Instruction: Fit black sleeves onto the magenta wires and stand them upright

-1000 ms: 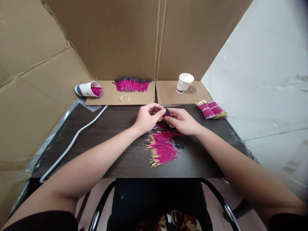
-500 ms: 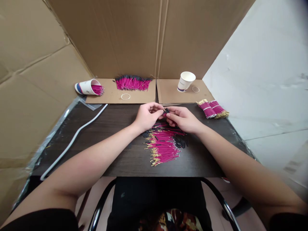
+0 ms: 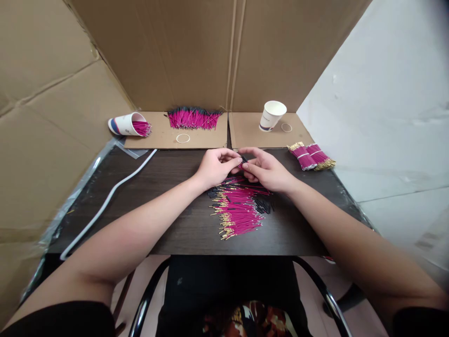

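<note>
Above the pile, my left hand (image 3: pixel 216 168) and my right hand (image 3: pixel 267 171) meet with their fingertips close together. Between them is a small cluster of pink wires with black sleeves (image 3: pixel 243 160), mostly covered by the fingers. My left thumb and fingers pinch it from one side, and my right thumb and fingers from the other, with the right index finger raised. Below lies a pile of pink wires (image 3: pixel 240 217) with gold ends on the left and silvery ends on the right. Loose black sleeves (image 3: pixel 263 206) lie by its right edge.
Black-tipped pink wires (image 3: pixel 194 119) lie on cardboard (image 3: pixel 210 142) at the back. A tipped paper cup (image 3: pixel 121 125) holds more wires; another cup (image 3: pixel 272 116) stands upright. Banded wire bundles (image 3: pixel 311 157) sit at right. A white cable (image 3: pixel 108 199) runs along the left.
My right index finger has lifted away from the held wires. The gold tip that showed between my fingers is now hidden. The whole view has shifted slightly.
</note>
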The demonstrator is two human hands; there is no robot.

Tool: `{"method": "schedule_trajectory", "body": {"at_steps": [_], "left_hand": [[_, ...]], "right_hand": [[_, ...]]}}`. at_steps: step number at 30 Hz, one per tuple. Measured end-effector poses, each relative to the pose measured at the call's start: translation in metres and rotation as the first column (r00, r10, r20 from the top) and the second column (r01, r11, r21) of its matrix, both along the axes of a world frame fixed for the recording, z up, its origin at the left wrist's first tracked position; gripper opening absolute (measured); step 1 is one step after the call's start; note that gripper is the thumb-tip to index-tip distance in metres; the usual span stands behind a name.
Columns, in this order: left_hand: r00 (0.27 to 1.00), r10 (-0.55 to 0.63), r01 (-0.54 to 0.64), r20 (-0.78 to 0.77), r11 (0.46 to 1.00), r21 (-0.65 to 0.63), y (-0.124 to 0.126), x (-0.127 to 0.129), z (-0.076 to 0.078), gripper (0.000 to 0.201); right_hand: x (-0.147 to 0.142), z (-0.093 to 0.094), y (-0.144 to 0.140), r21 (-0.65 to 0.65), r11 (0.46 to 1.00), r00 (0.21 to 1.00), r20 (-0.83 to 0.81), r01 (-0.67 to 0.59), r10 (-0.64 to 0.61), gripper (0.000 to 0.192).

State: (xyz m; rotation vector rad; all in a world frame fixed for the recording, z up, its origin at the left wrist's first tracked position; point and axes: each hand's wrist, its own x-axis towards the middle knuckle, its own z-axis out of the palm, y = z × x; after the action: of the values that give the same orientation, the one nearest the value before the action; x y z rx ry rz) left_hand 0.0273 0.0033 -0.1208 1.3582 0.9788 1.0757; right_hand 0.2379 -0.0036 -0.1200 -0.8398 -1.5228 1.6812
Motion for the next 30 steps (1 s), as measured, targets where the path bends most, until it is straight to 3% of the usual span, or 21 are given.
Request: {"method": "schedule_trajectory", "body": {"at_steps": [5,12,21,30], "left_hand": [[1.000,-0.012,0.012,-0.024,1.000,-0.010,0.002,-0.002,0.001,0.009],[0.989,-0.138,0.136,-0.052,0.990,-0.036,0.005,-0.005,0.002,0.007],[0.978,-0.147,0.142,-0.149,0.989,-0.044,0.002,-0.004,0.008,0.009],[0.979,-0.132,0.125,-0.152,0.991,-0.056,0.002,-0.005,0.010,0.011]], "right_hand": [[0.000,0.000,0.000,0.009,1.000,1.000,0.002,-0.014,0.014,0.054],[0.000,0.004,-0.004,0.041,0.999,0.999,0.035,-0.010,0.009,0.051],[-0.003,0.007,-0.007,0.037,0.999,0.999,0.045,-0.031,0.029,0.055],[-0.001,0.006,-0.006,0.039,0.998,0.998,0.049,-0.044,0.043,0.056]]}}
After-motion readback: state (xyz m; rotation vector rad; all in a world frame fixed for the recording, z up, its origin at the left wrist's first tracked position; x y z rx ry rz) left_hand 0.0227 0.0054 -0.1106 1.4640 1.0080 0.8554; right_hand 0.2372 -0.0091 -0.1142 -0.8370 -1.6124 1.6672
